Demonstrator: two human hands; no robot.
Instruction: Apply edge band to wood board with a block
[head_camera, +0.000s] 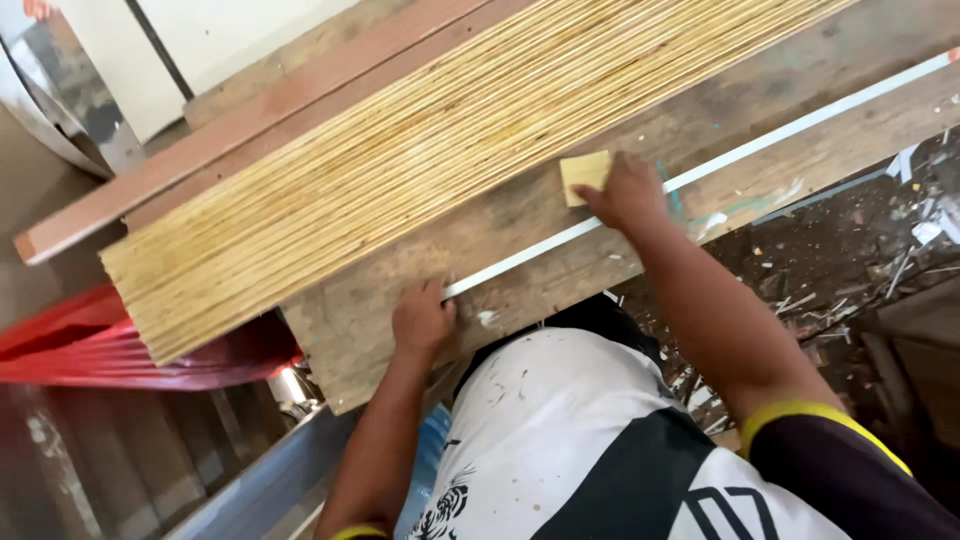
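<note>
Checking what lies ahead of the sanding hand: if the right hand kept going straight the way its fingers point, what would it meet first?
The right hand points up-left, pressing a yellow pad. Straight on, it would probably first meet the stack of thin yellowish strips.

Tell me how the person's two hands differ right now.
The right hand presses a small yellow pad flat on the wooden board; the left hand holds no pad and pins the white strip near its end. The right reaches farther out. Both are bare.
</note>
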